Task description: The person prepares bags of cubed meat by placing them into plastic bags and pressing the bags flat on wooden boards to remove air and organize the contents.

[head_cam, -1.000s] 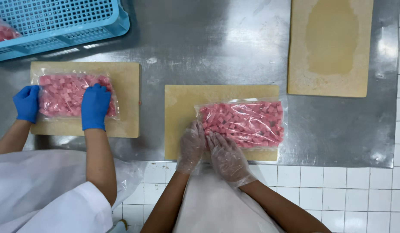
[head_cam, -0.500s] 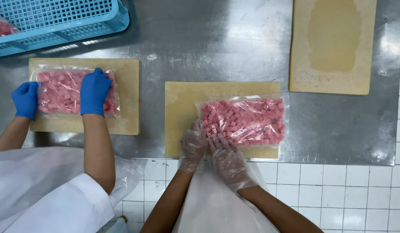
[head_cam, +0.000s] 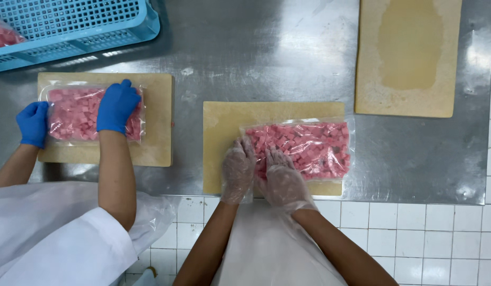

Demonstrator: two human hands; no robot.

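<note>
Left hand [head_cam: 238, 168] and right hand [head_cam: 282, 181], both in clear gloves, pressed flat on near-left end of clear bag of pink cubes [head_cam: 303, 150]; fingers spread, not clenched. Bag lying on tan board [head_cam: 224, 122] at centre of steel table [head_cam: 256, 47]. Far left: co-worker's blue-gloved hands [head_cam: 117, 106] on second bag [head_cam: 76, 113]. Blue crate [head_cam: 70, 26] beyond.

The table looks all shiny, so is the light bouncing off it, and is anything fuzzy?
In the head view, the steel table shows pale glare streaks and smears, strongest along its right edge; the clear bag of pink cubes glints too. The left hand and right hand, in thin clear gloves, look sharp. Nothing is noticeably blurred; shadows are soft.
</note>
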